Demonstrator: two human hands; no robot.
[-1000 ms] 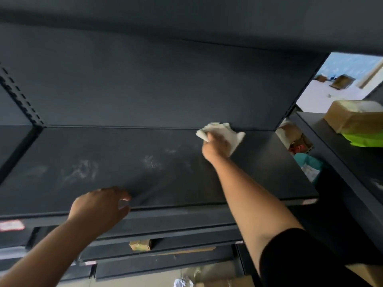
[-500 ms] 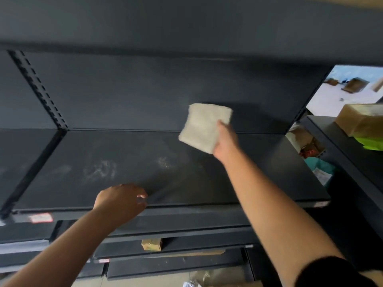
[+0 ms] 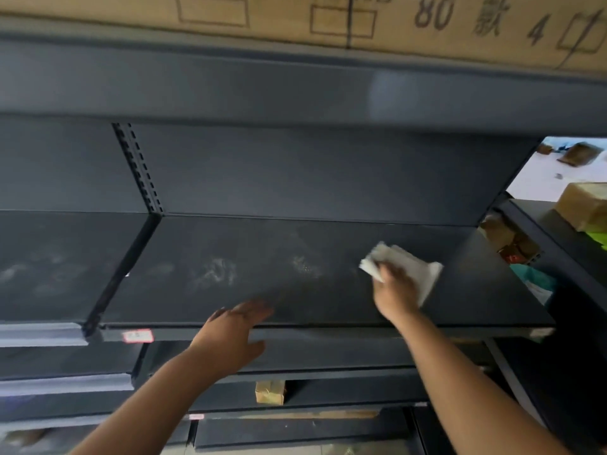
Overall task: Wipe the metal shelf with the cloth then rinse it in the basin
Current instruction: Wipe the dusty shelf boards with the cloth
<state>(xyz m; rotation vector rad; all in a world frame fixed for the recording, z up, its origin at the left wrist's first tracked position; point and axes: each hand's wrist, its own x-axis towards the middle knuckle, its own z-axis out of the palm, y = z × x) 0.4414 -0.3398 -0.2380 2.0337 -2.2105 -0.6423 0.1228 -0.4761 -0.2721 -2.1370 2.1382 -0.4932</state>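
Observation:
The dark grey metal shelf [image 3: 230,290] stretches across the middle of the head view, with pale dusty smears on its surface. My right hand [image 3: 395,292] presses a white cloth [image 3: 407,269] flat on the right part of the shelf. My left hand [image 3: 230,333] rests on the shelf's front edge with its fingers spread, holding nothing. No basin is in view.
A cardboard box [image 3: 328,18] sits on the shelf above. Lower shelves [image 3: 295,366] lie beneath, one bearing a small brown box [image 3: 270,392]. To the right stands another shelf with a brown package [image 3: 584,205]. A perforated upright [image 3: 138,169] divides the back panel.
My right hand held the cloth lifted off the shelf half a second ago and has now brought it down onto the surface farther right. My left hand has opened its fingers on the front edge.

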